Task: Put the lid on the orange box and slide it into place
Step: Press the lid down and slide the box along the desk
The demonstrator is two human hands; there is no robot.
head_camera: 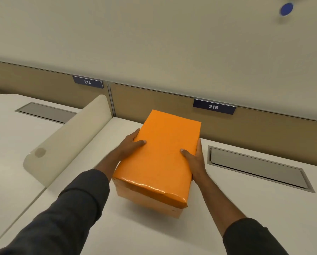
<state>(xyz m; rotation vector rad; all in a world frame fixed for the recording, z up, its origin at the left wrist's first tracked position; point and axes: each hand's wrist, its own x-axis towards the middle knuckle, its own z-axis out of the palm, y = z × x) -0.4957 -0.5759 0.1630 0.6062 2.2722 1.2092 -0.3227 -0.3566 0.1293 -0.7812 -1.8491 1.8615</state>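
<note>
An orange box [174,209] stands on the white desk [154,234], its long side running away from me. The orange lid [163,153] covers its top, glossy and creased at the near edge. My left hand [131,144] grips the lid's left side with the thumb lying on top. On the opposite side, my right hand [196,160] holds the right edge, thumb on top, fingers down the side. Only a strip of the box's near end shows below the lid.
A rounded cream divider [65,142] rises left of the box. A grey cable hatch [255,167] is set in the desk at the right, another hatch [45,112] at the left. A tan back panel with tags 214 [87,82] and 215 [214,107] runs behind.
</note>
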